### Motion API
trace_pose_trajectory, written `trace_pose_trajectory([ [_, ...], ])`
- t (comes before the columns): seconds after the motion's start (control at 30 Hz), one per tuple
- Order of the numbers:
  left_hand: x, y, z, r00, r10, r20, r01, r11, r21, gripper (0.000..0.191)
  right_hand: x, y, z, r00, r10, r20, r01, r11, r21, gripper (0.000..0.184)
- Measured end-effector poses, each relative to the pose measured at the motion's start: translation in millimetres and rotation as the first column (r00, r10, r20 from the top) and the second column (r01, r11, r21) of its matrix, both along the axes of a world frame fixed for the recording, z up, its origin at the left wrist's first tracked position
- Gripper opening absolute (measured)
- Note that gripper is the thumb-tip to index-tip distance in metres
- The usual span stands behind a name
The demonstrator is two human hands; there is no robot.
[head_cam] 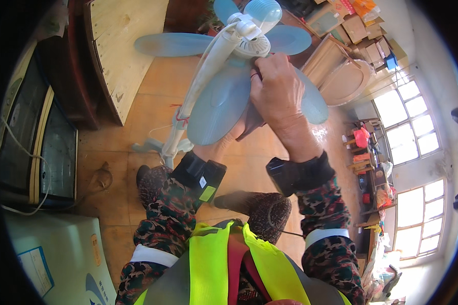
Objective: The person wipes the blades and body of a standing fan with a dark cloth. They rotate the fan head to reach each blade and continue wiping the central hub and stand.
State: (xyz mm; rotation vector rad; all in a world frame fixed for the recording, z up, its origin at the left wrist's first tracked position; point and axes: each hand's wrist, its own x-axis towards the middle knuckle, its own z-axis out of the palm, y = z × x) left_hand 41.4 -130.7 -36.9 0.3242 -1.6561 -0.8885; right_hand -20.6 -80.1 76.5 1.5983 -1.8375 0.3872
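A standing fan with bare, translucent blue blades [223,103] and a white pole [206,80] leans before me. Its white motor housing [253,46] is near the top of the view. My right hand [278,87] is curled close to the hub, at the edge of the lower blade, with a dark red cloth [253,121] beneath it. A bit of red also shows past its knuckles. My left hand [234,133] reaches behind the same blade, next to the cloth; its fingers are hidden. Red string [182,119] is tied around the pole.
Old television sets [59,148] and a pale green appliance [57,236] stand at left, by a wooden panel [126,42]. Tiled floor [149,110] lies below. Cardboard boxes [355,28], a round tabletop [347,82] and cluttered shelves [374,167] line the right.
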Motion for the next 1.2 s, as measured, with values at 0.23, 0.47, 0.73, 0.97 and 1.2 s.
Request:
trace_pose_trajectory([
  [0.23, -17, 0, -20, 0.992, -0.026, -0.122, 0.051, 0.979, 0.199, 0.022, -15, 15, 4, 0.999, 0.021, -0.033, -0.017, 0.992, 0.123, 0.010],
  [0.47, -17, -12, -28, 0.959, 0.018, 0.283, 0.026, 0.988, -0.150, 0.024, -20, 33, 2, 0.965, -0.138, 0.223, 0.097, 0.978, 0.185, 0.016],
  [0.73, 18, -30, -53, 0.189, -0.283, -0.940, 0.972, -0.084, 0.221, 0.054, -9, 12, -25, 0.915, 0.052, 0.401, 0.116, 0.916, -0.383, 0.020],
  [0.97, 59, -42, -34, 0.473, -0.528, -0.705, 0.868, 0.145, 0.475, 0.052, -16, -9, -29, 0.955, -0.024, 0.294, 0.098, 0.966, -0.240, 0.010],
  [1.2, 51, -38, -18, 0.506, -0.574, -0.644, 0.836, 0.145, 0.529, 0.040, -38, -8, -24, 0.991, -0.052, 0.127, 0.057, 0.998, -0.039, 0.009],
])
